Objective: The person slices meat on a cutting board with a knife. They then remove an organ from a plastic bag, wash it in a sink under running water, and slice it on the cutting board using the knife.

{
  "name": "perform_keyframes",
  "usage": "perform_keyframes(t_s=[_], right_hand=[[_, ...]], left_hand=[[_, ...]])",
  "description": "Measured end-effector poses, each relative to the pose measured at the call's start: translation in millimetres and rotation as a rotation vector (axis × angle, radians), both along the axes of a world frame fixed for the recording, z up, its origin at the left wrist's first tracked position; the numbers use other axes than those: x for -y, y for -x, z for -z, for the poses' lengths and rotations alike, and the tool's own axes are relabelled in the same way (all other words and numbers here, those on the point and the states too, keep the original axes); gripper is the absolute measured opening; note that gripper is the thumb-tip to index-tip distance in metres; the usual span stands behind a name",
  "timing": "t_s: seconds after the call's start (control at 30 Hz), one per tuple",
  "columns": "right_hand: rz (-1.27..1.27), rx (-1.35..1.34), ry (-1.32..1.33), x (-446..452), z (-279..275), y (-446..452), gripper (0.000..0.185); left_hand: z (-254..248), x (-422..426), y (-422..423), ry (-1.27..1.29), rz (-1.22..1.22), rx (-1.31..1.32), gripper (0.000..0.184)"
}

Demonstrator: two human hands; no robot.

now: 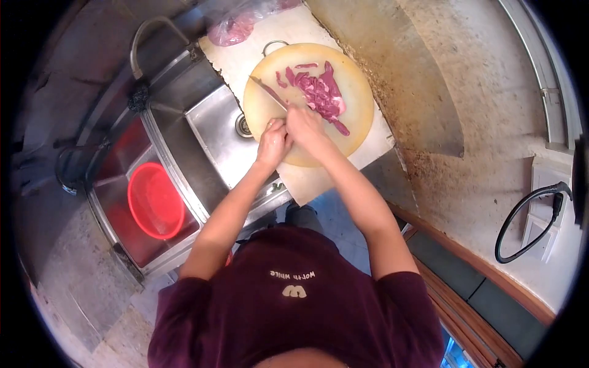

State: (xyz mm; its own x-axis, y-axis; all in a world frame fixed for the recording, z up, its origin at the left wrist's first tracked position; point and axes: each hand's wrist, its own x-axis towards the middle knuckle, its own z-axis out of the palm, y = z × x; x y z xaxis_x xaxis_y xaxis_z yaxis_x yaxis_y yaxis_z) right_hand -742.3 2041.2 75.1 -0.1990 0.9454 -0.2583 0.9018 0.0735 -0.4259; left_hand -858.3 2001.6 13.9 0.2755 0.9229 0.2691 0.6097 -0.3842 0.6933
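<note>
My right hand is closed round the handle end of a knife, whose blade points up and left over the round cutting board. Close against it, my left hand has its fingers curled in; whatever they grip is hidden. Cut pieces of raw red meat lie heaped on the board, to the right of the blade. A few strips rest apart from the heap, and one larger piece sits at its upper right.
A steel sink adjoins the board on the left, with a red basin in its farther bowl. A curved faucet rises behind. A plastic bag with meat lies beyond the board. A stained wall stands close on the right.
</note>
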Motion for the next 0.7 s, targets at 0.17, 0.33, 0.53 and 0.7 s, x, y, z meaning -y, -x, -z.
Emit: perform_keyframes(t_s=[0.17,0.33,0.53,0.7], right_hand=[[0.051,0.049,0.142,9,-7,-36,0.024],[0.029,0.122,0.066,92,-27,-77,0.018],[0.053,0.118,0.054,98,-3,-42,0.02],[0.042,-0.066,-0.013,-12,8,10,0.023]], left_hand=[[-1,1,-5,-0.083,-0.069,0.14,0.011],[-1,1,-4,-0.074,-0.119,0.165,0.012],[0,-1,-3,-0.014,-0.116,0.119,0.014],[1,3,2,0.031,-0.06,0.098,0.014]])
